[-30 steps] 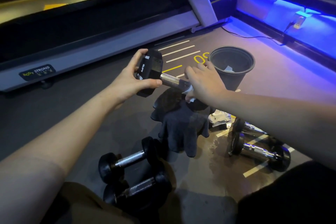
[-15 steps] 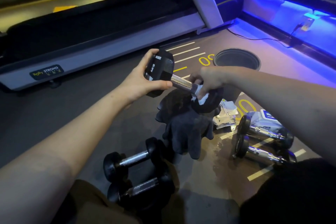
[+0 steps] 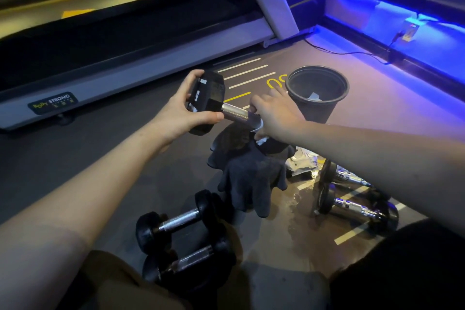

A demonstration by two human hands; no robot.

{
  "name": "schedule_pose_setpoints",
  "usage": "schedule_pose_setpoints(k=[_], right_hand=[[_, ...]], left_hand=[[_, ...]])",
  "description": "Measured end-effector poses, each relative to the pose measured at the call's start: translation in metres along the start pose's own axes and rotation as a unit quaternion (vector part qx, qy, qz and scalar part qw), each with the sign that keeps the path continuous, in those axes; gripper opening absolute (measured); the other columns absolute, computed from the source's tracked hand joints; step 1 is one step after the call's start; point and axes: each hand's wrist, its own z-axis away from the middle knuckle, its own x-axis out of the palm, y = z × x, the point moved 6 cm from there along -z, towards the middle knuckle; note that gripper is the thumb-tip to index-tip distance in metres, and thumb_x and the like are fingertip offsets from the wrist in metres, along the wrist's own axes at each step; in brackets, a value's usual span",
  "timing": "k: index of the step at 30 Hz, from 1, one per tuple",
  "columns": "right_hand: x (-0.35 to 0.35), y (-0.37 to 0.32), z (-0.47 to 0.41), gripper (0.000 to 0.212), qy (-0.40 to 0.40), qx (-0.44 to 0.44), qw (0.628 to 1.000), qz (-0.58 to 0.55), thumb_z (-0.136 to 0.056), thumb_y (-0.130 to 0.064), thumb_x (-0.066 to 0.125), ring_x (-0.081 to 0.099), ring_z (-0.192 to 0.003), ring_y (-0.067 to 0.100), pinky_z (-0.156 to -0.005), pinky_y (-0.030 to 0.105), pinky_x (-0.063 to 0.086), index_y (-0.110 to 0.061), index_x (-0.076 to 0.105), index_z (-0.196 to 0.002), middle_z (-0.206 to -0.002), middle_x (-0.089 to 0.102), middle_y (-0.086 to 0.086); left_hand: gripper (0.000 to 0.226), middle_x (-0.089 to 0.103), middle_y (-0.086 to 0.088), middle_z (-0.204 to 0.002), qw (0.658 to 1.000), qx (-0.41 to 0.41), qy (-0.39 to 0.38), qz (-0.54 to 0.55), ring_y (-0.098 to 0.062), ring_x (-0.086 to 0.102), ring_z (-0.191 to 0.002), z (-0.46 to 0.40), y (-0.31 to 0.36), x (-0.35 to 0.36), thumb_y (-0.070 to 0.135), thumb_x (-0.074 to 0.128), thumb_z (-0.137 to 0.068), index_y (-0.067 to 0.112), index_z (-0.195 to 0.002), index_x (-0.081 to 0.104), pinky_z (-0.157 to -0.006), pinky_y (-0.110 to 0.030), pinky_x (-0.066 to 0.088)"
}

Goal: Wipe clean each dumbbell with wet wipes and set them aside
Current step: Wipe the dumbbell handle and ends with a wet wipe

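The dumbbell [image 3: 214, 103] is held in the air above the floor [image 3: 151, 158], near the middle of the view, with its metal bar running toward 4 o'clock. It looks heavy and stiff, with hard black ends and a rough bar that should not slip much, though a wet bar may be slippery. I judge the best places to hold it are the big end or the middle of the bar.

The left hand [image 3: 180, 111] grips the near black end, with the thumb under it and the fingers curled over the top. The right hand [image 3: 274, 113] is closed around the bar with a white wet wipe [image 3: 256, 123] pressed between the palm and the metal.

At 6 o'clock, 2 dumbbells [image 3: 181, 239] lie on the floor, and 2 more [image 3: 352, 199] lie at 4 o'clock. A dark cloth [image 3: 251, 178] lies under the hands, and a black bucket [image 3: 317, 93] stands at 2 o'clock.
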Motion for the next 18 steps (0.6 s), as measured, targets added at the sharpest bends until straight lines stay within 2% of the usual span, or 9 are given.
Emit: schedule_pose_setpoints(k=[3, 5, 8, 12, 15, 18], right_hand=[[-0.003, 0.001, -0.001, 0.067, -0.041, 0.006, 0.997, -0.062, -0.062, -0.046, 0.087, 0.052, -0.106, 0.028, -0.090, 0.032, 0.033, -0.016, 0.051, -0.109, -0.105, 0.065, 0.007], [-0.004, 0.001, -0.004, 0.064, -0.086, 0.007, 0.993, -0.084, -0.067, -0.042, 0.086, 0.053, -0.107, 0.029, -0.083, 0.034, 0.037, -0.015, 0.052, -0.114, -0.108, 0.065, 0.008], [-0.004, 0.003, -0.010, 0.064, -0.177, 0.002, 0.980, -0.094, -0.070, -0.038, 0.085, 0.055, -0.101, 0.030, -0.072, 0.031, 0.035, -0.016, 0.053, -0.122, -0.107, 0.061, 0.006], [-0.006, 0.010, -0.016, 0.061, -0.292, -0.003, 0.944, -0.153, -0.074, -0.021, 0.085, 0.052, -0.092, 0.024, -0.071, 0.028, 0.035, -0.012, 0.053, -0.125, -0.114, 0.061, 0.005], [-0.008, 0.007, -0.013, 0.062, -0.268, -0.011, 0.954, -0.133, -0.071, -0.027, 0.087, 0.050, -0.090, 0.023, -0.072, 0.027, 0.031, -0.013, 0.054, -0.121, -0.103, 0.058, 0.001], [-0.007, 0.003, -0.008, 0.066, -0.159, -0.034, 0.984, -0.068, -0.065, -0.048, 0.085, 0.053, -0.105, 0.025, -0.085, 0.032, 0.030, -0.021, 0.055, -0.117, -0.104, 0.061, -0.001]], left_hand=[[0.086, 0.059, 0.005, -0.114, 1.000, 0.007, -0.001, -0.006, 0.015, 0.060, -0.083, 0.000, 0.002, 0.001, 0.011, 0.083, -0.077, 0.044, -0.142, 0.038, -0.072, -0.015, 0.052], [0.086, 0.059, 0.007, -0.114, 1.000, 0.009, -0.002, -0.008, 0.018, 0.059, -0.082, 0.000, 0.002, 0.001, 0.010, 0.083, -0.077, 0.043, -0.142, 0.038, -0.072, -0.012, 0.051], [0.087, 0.059, 0.007, -0.117, 1.000, 0.011, -0.006, -0.015, 0.017, 0.059, -0.085, 0.000, 0.002, 0.001, 0.012, 0.084, -0.076, 0.045, -0.142, 0.037, -0.073, -0.012, 0.051], [0.089, 0.056, 0.018, -0.121, 0.999, 0.015, -0.020, -0.020, 0.011, 0.058, -0.099, 0.000, 0.002, 0.002, 0.015, 0.085, -0.075, 0.048, -0.141, 0.036, -0.079, -0.012, 0.049], [0.090, 0.053, 0.022, -0.118, 1.000, 0.010, -0.020, -0.017, 0.002, 0.059, -0.103, 0.000, 0.001, 0.002, 0.015, 0.085, -0.075, 0.050, -0.141, 0.036, -0.082, -0.015, 0.049], [0.088, 0.056, 0.016, -0.117, 1.000, 0.007, -0.015, -0.010, 0.013, 0.059, -0.095, 0.001, 0.000, 0.000, 0.014, 0.084, -0.076, 0.049, -0.141, 0.036, -0.076, -0.011, 0.050]])
